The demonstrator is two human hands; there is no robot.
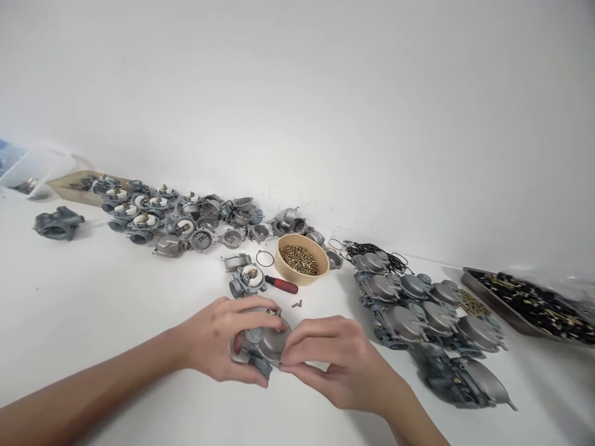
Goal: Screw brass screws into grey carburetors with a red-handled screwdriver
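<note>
My left hand (pixel 225 337) is wrapped round a grey metal carburetor (pixel 274 342), thumb below and fingers over the top. At its right edge, the fingertips of my right hand (pixel 334 356) are pinched together; whatever is between them is hidden. Just beyond lie a couple of small screws (pixel 297 304) and a screwdriver with a red and black handle (pixel 284 285). An open carburetor body (pixel 251 280) with a white float sits beside the screwdriver's tip end. Behind them stands a round tan bowl (pixel 322 251) holding many brass-coloured screws.
Carburetor bodies (pixel 145 222) with white floats and loose bowl covers (pixel 203 240) line the wall at left. Closed carburetors (pixel 404 319) stand grouped at right, near black rubber rings (pixel 395 263) and a metal tray (pixel 504 311) of dark parts. One body (pixel 58 223) lies far left.
</note>
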